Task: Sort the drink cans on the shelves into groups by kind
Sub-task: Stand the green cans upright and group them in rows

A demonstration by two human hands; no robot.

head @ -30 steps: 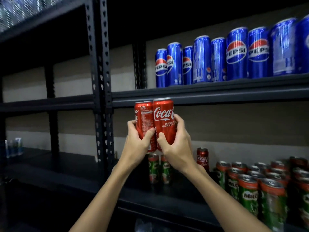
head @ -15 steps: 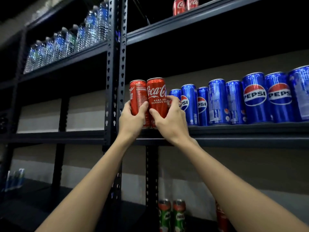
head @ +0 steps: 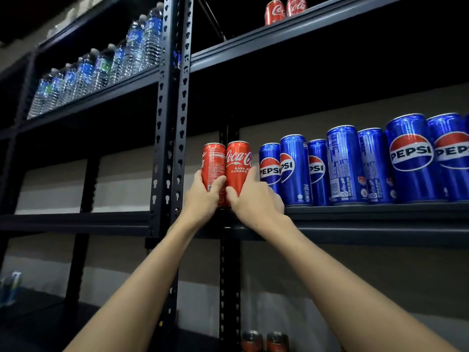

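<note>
Two red Coca-Cola cans upright, touching, middle shelf left end, beside blue Pepsi cans.

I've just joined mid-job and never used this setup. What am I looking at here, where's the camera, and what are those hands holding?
No machine here: a person's bare hands, seen from a camera worn on their head. The left hand grips one red Coca-Cola can; the right hand grips another Coca-Cola can beside it, at the left end of the middle shelf. Blue Pepsi cans stand in a row to their right. Two more Coca-Cola cans on the top shelf; water bottles upper left.
</note>
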